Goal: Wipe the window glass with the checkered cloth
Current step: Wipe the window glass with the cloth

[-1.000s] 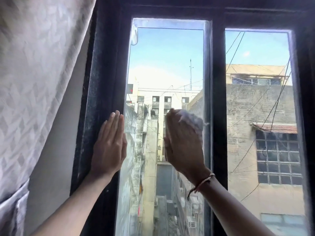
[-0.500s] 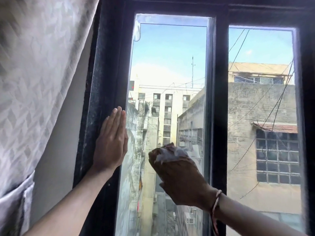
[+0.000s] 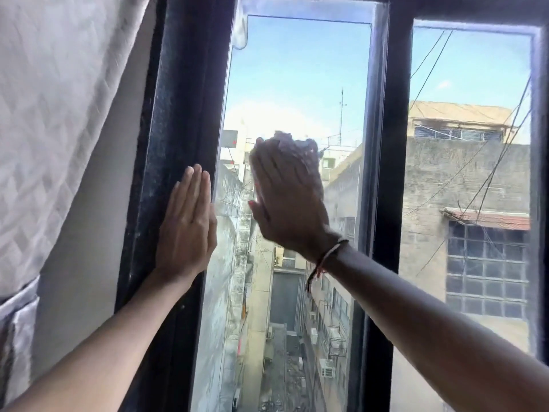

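Observation:
The left window pane [image 3: 297,72] is a tall glass sheet in a dark frame [image 3: 178,114]. My right hand [image 3: 288,197] lies flat against the middle of this pane and presses the cloth [image 3: 300,145] onto the glass. Only a pale, crumpled edge of the cloth shows above my fingertips; its pattern is hidden. My left hand [image 3: 187,227] rests flat on the left upright of the frame, fingers together and pointing up, holding nothing.
A white patterned curtain [image 3: 59,114] hangs at the left, drawn aside. A second pane [image 3: 469,84] sits to the right behind a dark centre post [image 3: 395,144]. Buildings, cables and an alley lie outside.
My right hand with the cloth went down the pane from right of centre, then swept back up and left to the middle. My left hand stayed on the frame.

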Tool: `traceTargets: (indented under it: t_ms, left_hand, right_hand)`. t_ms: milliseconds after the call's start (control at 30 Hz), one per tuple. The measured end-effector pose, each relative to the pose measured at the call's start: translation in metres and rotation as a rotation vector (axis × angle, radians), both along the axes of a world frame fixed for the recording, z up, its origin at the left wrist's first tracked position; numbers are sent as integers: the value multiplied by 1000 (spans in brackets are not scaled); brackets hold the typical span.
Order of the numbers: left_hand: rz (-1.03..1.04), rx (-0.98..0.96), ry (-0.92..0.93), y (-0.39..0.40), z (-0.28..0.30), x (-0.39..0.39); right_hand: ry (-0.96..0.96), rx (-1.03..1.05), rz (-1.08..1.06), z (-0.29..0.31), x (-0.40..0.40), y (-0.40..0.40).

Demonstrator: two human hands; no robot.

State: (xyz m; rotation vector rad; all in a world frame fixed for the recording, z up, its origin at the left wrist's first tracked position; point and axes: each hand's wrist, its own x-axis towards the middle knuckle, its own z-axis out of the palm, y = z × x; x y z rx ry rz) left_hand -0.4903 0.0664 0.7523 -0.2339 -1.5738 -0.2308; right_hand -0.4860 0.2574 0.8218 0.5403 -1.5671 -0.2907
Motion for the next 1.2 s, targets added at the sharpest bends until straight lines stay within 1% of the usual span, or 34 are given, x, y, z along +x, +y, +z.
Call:
traceTargets:
  t_ms: [67, 133, 167, 200, 233, 300, 367, 433, 500, 567, 667, 767, 833, 867, 967, 1033, 1100, 1133, 1200]
  left_hand:
    - [1, -15, -6, -1, -1, 0]
    - [1, -37, -8, -1, -5, 0]
    - [-4, -41, -7, 0, -6, 0]
    - [-9, -41, -10, 1, -7, 0]
    - [-12, -37, -12, 3, -10, 1]
    - [-3, -31, -3, 6, -13, 2]
    - [11, -25, 23, 5, -13, 0]
    - [13, -20, 43, 4, -11, -3]
    - [25, -22, 57, 2, -9, -5]
    - [47, -42, 60, -2, -9, -6]
    - [46, -44, 61, -3, -9, -3]
    - [-8, -32, 42, -2, -10, -1]
    - [-19, -28, 29, 1, -12, -2]
    - [-17, -26, 29, 1, -13, -2]
    - [3, -21, 45, 2, -11, -2]
    - [11, -9, 43, 4, -9, 0]
    - [16, -12, 51, 1, -8, 1]
    - [22, -22, 60, -2, -8, 0]
    - [21, -37, 54, -5, -8, -2]
  right_hand:
    - [-109, 92, 31, -65, 2, 6]
    - [-230, 169, 13, -122, 11, 26]
    - [-236, 182, -17, -139, 14, 42]
    - [-204, 165, -58, -149, 16, 61]
    - [-144, 106, -96, -153, 17, 80]
    - [-56, -118, -114, -144, 17, 96]
    - [-19, -292, -87, -118, 12, 74]
    - [-1, -334, -17, -80, 8, 27]
    - [-12, -266, 33, -51, 9, -19]
    - [-31, -155, 7, -50, 9, -45]
    - [-159, 23, -32, -98, 10, -38]
    - [-276, 146, -39, -148, 19, 0]
    - [-280, 130, -98, -154, 20, 29]
    - [-245, 66, -129, -145, 20, 41]
    - [-117, -188, -113, -89, 18, 49]
    - [-54, -252, -65, -58, 16, 26]
    - [-24, -192, -43, -51, 12, -2]
    - [-26, -124, -46, -59, 11, -11]
    - [-102, 40, -74, -89, 11, -5]
